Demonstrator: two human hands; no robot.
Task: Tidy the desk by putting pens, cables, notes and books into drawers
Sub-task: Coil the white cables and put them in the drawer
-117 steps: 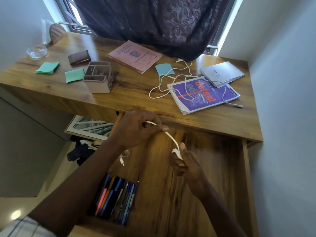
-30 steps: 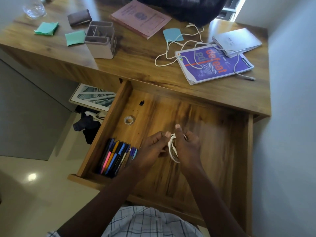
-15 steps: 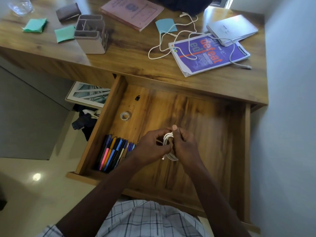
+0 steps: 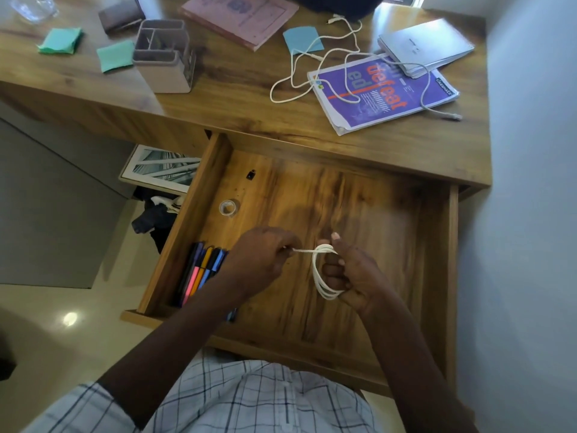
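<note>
Over the open wooden drawer (image 4: 449, 260), my right hand (image 4: 352, 273) holds a coiled white cable (image 4: 321, 276) looped round its fingers. My left hand (image 4: 262, 260) pinches the cable's free end, pulled taut to the left. Several coloured pens (image 4: 199, 273) lie in the drawer's front left corner. On the desk (image 4: 237, 98) a second white cable (image 4: 296, 76) trails across a purple book (image 4: 387, 92). A grey notebook (image 4: 427, 45), a pink book (image 4: 240, 17) and green (image 4: 115, 54) and blue (image 4: 301, 39) sticky notes also lie there.
A beige pen holder (image 4: 165, 60) stands on the desk's left half, with a brown wallet (image 4: 121, 15) and a glass (image 4: 32, 6) behind it. A tape roll (image 4: 229, 207) and a small black item (image 4: 250, 175) lie in the drawer. A wall runs along the right.
The cable went from a loose strand between my hands to a coil on my right hand. My left hand has now drawn the free end out to the left.
</note>
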